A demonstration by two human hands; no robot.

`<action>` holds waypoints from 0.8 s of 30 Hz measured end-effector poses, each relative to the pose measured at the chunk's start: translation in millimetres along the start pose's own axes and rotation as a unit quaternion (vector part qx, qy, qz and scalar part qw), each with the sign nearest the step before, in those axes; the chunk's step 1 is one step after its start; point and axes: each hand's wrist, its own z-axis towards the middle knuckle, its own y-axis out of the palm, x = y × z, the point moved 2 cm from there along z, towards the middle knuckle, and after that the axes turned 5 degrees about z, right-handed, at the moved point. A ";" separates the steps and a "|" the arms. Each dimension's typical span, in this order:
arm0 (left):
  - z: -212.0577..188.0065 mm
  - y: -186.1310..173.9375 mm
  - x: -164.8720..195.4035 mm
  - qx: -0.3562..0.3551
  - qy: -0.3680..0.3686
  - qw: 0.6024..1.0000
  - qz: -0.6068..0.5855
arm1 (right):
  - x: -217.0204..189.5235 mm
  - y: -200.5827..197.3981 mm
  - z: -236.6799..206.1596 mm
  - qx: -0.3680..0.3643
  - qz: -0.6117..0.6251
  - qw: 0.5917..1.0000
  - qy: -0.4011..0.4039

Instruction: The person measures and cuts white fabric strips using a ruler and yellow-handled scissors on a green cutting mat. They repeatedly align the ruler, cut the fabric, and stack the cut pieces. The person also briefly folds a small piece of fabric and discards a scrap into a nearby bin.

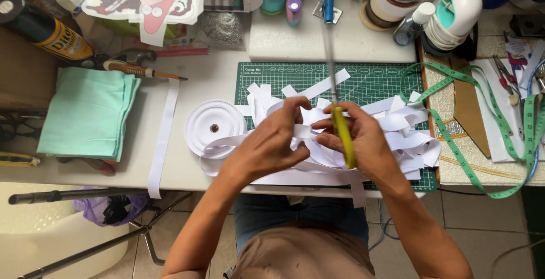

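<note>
The left hand (pixel 271 142) is curled, its fingers and thumb pinched on a strand of white ribbon (pixel 306 134) held up over the near edge of the bench (pixel 181 171). The right hand (pixel 357 140) is closed around the yellow handle of a pair of scissors (pixel 340 137), whose long blade runs up and away toward the far side, blurred; its fingertips meet the same ribbon just beside the left hand's. Under both hands a loose pile of cut white ribbon strips (pixel 409 142) lies over the green cutting mat (pixel 374 80), spilling past the bench's near edge. A white ribbon spool (pixel 214 126) lies flat just left of the mat, near the left hand. A folded mint cloth (pixel 88 111) sits toward the left edge, and a green measuring tape (pixel 454 137) loops along the right side
</note>
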 end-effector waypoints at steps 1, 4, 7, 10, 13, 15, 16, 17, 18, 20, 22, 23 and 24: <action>-1.1 3.3 -0.1 0.015 0.011 1.000 -0.004 | 1.5 2.7 3.6 0.017 -0.017 1.000 0.000; -2.9 17.5 -2.9 0.047 0.042 0.998 -0.013 | 11.9 12.3 13.7 0.045 -0.026 0.999 -0.004; -10.5 23.1 -16.7 0.015 -0.017 0.999 -0.036 | 14.5 3.1 17.2 0.062 0.003 0.998 -0.018; -11.7 11.3 -41.8 -0.033 -0.092 0.992 -0.076 | 2.4 -32.4 10.2 0.109 -0.044 0.993 -0.025; -23.6 -16.5 -61.3 -0.025 -0.055 0.993 -0.106 | -13.8 -71.6 9.4 0.138 -0.054 0.987 -0.061; -29.2 -29.6 -74.2 -0.058 -0.123 0.987 -0.090 | -18.5 -91.4 5.4 0.145 -0.058 0.985 -0.071; -34.2 -35.7 -78.0 -0.060 -0.142 0.984 -0.085 | -18.0 -98.6 2.3 0.151 -0.069 0.984 -0.070; -38.4 -41.5 -81.3 -0.061 -0.159 0.982 -0.079 | -17.5 -105.6 -0.6 0.158 -0.081 0.982 -0.072; -38.7 -46.9 -85.2 -0.062 -0.174 0.980 -0.074 | -17.8 -113.5 -3.5 0.166 -0.094 0.979 -0.073; -37.1 -56.4 -93.9 -0.080 -0.189 0.975 -0.087 | -13.5 -127.3 -3.3 0.180 -0.098 0.976 -0.067; -31.5 -57.5 -103.6 -0.095 -0.211 0.969 -0.089 | -8.3 -140.7 -0.9 0.191 -0.122 0.972 -0.056; -25.2 -59.4 -110.9 -0.101 -0.224 0.966 -0.083 | -5.2 -145.8 2.9 0.194 -0.144 0.969 -0.051; -18.0 -61.0 -118.7 -0.106 -0.239 0.962 -0.074 | -2.2 -150.0 8.2 0.196 -0.163 0.966 -0.045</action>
